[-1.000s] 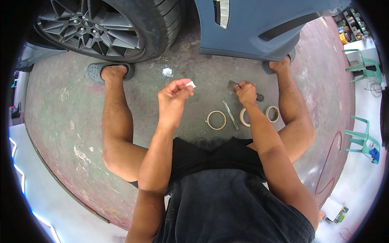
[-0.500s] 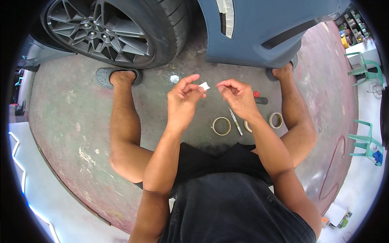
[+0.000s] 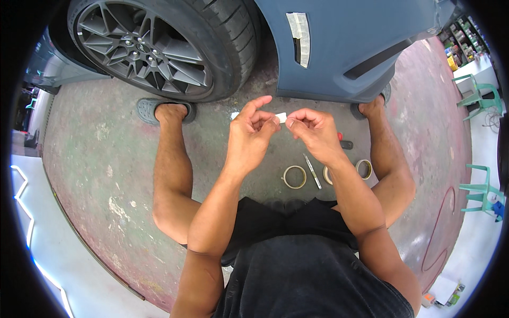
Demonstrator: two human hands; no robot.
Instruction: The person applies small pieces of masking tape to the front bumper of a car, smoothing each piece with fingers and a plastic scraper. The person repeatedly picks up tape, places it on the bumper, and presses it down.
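The left hand (image 3: 248, 140) pinches a small white piece (image 3: 281, 117) by one end, probably for steadiness — the right hand (image 3: 318, 137) sits narrow at the other end, whether gripping I cannot tell. A tape roll (image 3: 295, 187) lies on the floor (image 3: 106, 159), within easy reach.

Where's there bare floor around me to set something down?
Widest is the floor left of your left leg, out to the white border. A smaller bare patch lies between that leg and your left forearm, short of the tire and a white spot. Crowded beside your right forearm: tape rolls, a slim silvery tool, a dark-handled tool.
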